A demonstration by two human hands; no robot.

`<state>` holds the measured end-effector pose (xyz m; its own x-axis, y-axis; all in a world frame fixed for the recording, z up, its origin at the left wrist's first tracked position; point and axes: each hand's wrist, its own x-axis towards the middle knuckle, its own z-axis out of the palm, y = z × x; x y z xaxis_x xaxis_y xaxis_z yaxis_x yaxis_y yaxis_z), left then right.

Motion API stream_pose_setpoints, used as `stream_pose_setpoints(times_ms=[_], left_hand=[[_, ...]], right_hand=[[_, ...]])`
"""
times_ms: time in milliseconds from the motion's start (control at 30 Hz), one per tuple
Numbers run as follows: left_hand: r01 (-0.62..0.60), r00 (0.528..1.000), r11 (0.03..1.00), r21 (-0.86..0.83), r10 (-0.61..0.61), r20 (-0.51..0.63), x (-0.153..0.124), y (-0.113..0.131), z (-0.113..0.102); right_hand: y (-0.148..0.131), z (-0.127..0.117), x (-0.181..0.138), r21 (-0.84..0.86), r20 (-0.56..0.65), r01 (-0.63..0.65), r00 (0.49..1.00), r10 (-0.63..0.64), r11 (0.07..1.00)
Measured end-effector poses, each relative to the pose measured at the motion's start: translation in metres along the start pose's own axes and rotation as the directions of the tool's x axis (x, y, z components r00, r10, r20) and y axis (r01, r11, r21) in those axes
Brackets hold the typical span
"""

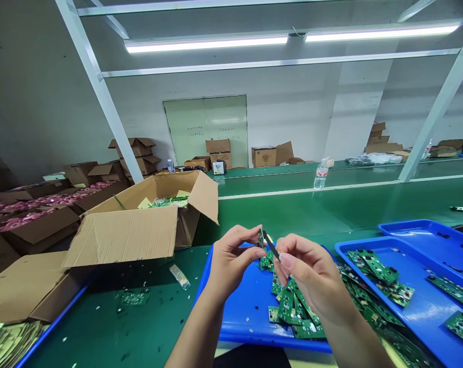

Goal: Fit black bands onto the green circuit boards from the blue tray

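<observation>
My left hand (231,258) pinches a small green circuit board (261,238) between thumb and fingers, held up above a blue tray (239,306). My right hand (311,273) is closed on a thin dark tool (271,246) whose tip touches the board. Beneath both hands, a heap of green circuit boards (292,306) lies in that tray.
An open cardboard box (147,220) with green parts stands at the left. Two more blue trays (419,286) with boards sit at the right. A water bottle (321,176) stands on the green bench behind. Boxes of pink parts (27,207) line the far left.
</observation>
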<state>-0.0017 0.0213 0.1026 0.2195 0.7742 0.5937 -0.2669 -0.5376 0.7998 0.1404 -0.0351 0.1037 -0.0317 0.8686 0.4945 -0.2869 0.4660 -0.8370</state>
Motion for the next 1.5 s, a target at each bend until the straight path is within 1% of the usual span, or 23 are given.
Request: stream_pose_setpoints(times_ms=[200,267,367,467,600,700,800,900,967,1033,1100,1167,1233,1300,1400,1433,1500], left_hand=[[0.025,0.999,1.0,0.001,-0.025,-0.028,0.001,-0.005,-0.005],[0.031,0.999,0.999,-0.027,-0.032,-0.021,0.002,-0.008,-0.006],[0.033,0.999,0.995,-0.092,-0.033,0.003,0.004,-0.012,-0.008],[0.044,0.999,0.992,-0.117,-0.042,0.019,0.005,-0.012,-0.008],[0.061,0.997,0.992,-0.114,-0.056,0.049,0.004,-0.007,-0.007],[0.062,0.995,0.993,-0.105,-0.052,0.088,0.003,-0.004,-0.008],[0.068,0.989,0.995,-0.07,-0.058,0.136,0.001,0.0,-0.009],[0.091,0.978,0.995,-0.032,-0.083,0.192,0.0,0.003,-0.011],[0.118,0.967,0.992,-0.041,-0.105,0.231,0.0,0.004,-0.012],[0.144,0.959,0.987,-0.076,-0.12,0.257,0.0,0.004,-0.012],[0.162,0.961,0.979,-0.119,-0.129,0.245,0.0,0.002,-0.012],[0.178,0.966,0.972,-0.152,-0.143,0.213,0.0,0.0,-0.013],[0.202,0.963,0.964,-0.171,-0.164,0.212,-0.001,-0.002,-0.013],[0.239,0.947,0.956,-0.172,-0.19,0.26,-0.001,-0.001,-0.013],[0.282,0.913,0.948,-0.145,-0.219,0.343,-0.001,0.002,-0.012],[0.278,0.908,0.952,-0.127,-0.218,0.359,-0.001,0.003,-0.012],[0.245,0.912,0.965,-0.093,-0.197,0.359,-0.001,0.005,-0.011]], right_hand=[[0.002,0.008,0.002,-0.05,0.011,-0.109,0.994,0.11,0.993],[0.002,0.008,0.005,-0.056,0.024,-0.142,0.989,0.143,0.988],[0.004,0.006,0.01,-0.043,0.075,-0.219,0.972,0.222,0.975],[0.007,0.002,0.015,-0.064,0.108,-0.285,0.951,0.29,0.957],[0.009,-0.001,0.019,-0.153,0.078,-0.307,0.944,0.321,0.939],[0.009,-0.004,0.02,-0.177,0.062,-0.28,0.954,0.294,0.944],[0.01,-0.007,0.02,-0.21,-0.01,-0.224,0.974,0.227,0.952],[0.012,-0.008,0.018,-0.342,-0.077,-0.102,0.994,0.081,0.934],[0.013,-0.008,0.018,-0.472,-0.084,0.015,0.994,-0.063,0.881],[0.016,-0.007,0.018,-0.583,-0.066,0.122,0.978,-0.197,0.803],[0.018,-0.007,0.019,-0.646,-0.046,0.192,0.957,-0.288,0.739],[0.019,-0.007,0.02,-0.677,-0.034,0.234,0.937,-0.347,0.698],[0.019,-0.007,0.02,-0.696,-0.031,0.279,0.909,-0.416,0.662],[0.018,-0.008,0.019,-0.719,-0.02,0.337,0.864,-0.503,0.608],[0.016,-0.009,0.018,-0.751,0.028,0.426,0.784,-0.62,0.505],[0.016,-0.009,0.018,-0.752,0.046,0.457,0.755,-0.654,0.475],[0.017,-0.01,0.018,-0.747,0.057,0.501,0.704,-0.708,0.438]])
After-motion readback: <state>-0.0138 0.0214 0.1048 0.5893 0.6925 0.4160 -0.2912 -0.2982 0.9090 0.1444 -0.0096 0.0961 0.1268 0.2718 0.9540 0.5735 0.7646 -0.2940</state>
